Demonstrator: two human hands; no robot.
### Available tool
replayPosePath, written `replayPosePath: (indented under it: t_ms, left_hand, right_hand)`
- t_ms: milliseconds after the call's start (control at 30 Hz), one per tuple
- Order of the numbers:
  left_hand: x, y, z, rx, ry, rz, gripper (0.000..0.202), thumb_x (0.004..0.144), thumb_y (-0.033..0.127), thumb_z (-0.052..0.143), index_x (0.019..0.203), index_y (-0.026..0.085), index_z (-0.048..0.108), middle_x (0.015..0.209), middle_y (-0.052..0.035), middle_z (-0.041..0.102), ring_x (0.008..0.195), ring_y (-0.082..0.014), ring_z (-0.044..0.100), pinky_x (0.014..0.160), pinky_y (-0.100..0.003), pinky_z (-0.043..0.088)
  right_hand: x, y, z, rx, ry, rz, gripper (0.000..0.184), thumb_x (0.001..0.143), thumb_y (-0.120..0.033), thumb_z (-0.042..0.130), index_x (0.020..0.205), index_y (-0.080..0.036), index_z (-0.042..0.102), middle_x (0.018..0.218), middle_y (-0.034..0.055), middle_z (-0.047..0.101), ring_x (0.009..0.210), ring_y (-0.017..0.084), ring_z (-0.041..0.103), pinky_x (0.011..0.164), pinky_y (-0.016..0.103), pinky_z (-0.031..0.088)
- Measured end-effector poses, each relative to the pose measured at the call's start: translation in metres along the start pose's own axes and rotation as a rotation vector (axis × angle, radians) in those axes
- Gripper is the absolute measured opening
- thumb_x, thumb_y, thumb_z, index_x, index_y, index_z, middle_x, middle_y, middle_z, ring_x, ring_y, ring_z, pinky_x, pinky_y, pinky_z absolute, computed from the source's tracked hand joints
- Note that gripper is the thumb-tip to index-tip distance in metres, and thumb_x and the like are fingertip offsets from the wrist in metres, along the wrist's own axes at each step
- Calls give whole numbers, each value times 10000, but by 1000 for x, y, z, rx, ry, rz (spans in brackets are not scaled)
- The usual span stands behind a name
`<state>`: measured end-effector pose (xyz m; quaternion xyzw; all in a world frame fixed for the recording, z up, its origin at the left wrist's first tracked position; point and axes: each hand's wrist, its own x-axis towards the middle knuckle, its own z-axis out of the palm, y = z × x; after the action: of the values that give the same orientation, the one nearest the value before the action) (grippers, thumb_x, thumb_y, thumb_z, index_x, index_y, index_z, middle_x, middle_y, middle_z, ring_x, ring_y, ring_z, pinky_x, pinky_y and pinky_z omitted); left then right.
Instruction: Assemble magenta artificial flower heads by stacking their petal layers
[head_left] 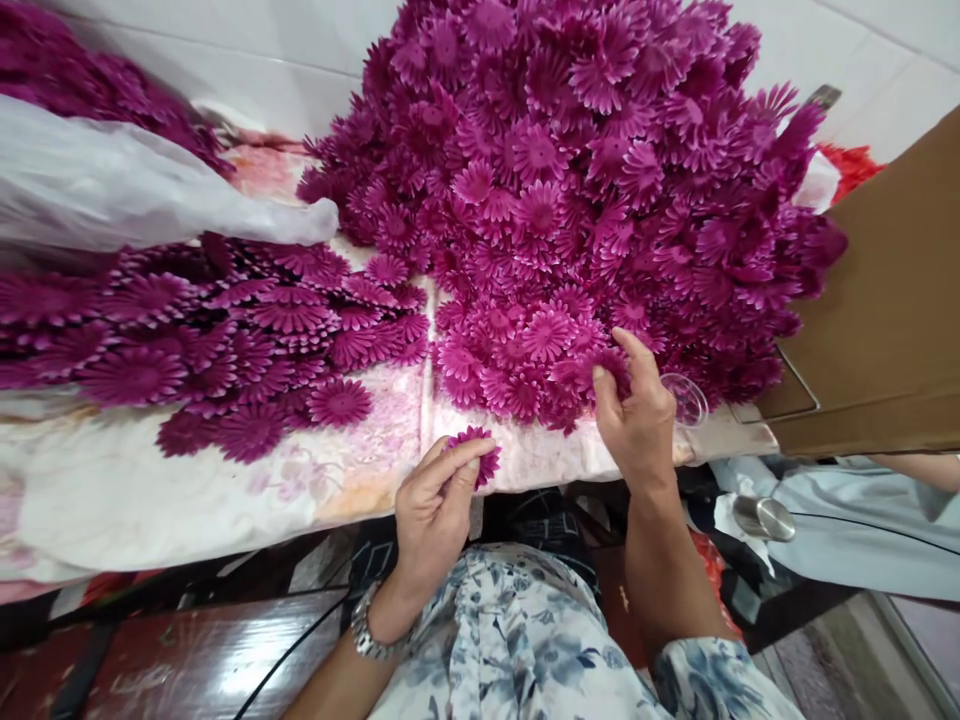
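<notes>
My left hand [433, 507] is closed in a pinch on a small magenta fabric flower [480, 452], held just above the table's near edge. My right hand [636, 412] reaches into the foot of a big heap of magenta fabric flowers [570, 190], its thumb and fingers pinched on one flower [604, 365] at the pile's front. A wristwatch [367, 630] sits on my left wrist. Left of the hands, flatter, wider magenta petal pieces [210, 340] lie spread in overlapping rows on a pale floral cloth [225, 490].
A clear plastic bag [112, 185] lies over more flowers at the left. A small clear cup [686, 400] stands right of my right hand. A brown cardboard box [885, 300] fills the right side. A metal cup [763, 517] and another person's pale sleeve [862, 530] lie below it.
</notes>
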<state>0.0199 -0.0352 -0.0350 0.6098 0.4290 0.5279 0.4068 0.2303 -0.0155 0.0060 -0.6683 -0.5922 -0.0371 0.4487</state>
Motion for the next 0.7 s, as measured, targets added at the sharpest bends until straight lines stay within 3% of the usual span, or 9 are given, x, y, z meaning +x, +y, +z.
replayPosePath:
  t_ms: [133,267,367,433,533,700]
  left_hand:
    - [4,5,2,-32,-20,-13,157,856,213,570,932,194,707,746,-9,630,648,-91,558,572,-182,425]
    - [7,8,7,-171,-80,-88,215,850,303,583,998,194,695,887,-43,666,806,-143,603,711,-229,468]
    - [6,5,11,-338,-131,-228,235,817,351,625,982,200,696,884,-37,665,773,-148,607,704,-247,483]
    - [4,3,13,-352,-103,-284,184,779,323,673,900,190,708,806,-21,645,696,-129,588,653,-235,478]
    - [3,2,14,-314,-42,-280,117,773,283,679,823,181,707,768,-19,641,692,-126,584,641,-225,471]
    - [2,6,13,-226,-72,-230,109,796,267,646,753,167,653,678,9,595,604,-91,525,564,-192,420]
  right_hand:
    - [-26,-18,-4,392,-204,161,286,860,-222,533,1146,-216,532,977,45,637,814,136,626,752,291,535]
    - [-43,-33,2,664,-379,247,209,852,-219,574,1060,-228,557,863,-5,643,708,92,612,660,223,516]
    - [-52,-36,8,670,-445,224,237,846,-210,590,1079,-241,557,911,-5,663,784,99,633,709,222,511]
    - [-56,-37,10,640,-475,204,235,849,-221,589,1082,-239,560,910,-5,667,788,100,634,718,222,507]
    - [-56,-38,10,610,-534,184,225,844,-248,598,1067,-228,572,903,-5,672,798,103,633,727,220,503]
    - [-52,-40,9,556,-559,166,104,820,-293,625,860,-198,610,763,-12,659,691,105,602,649,221,475]
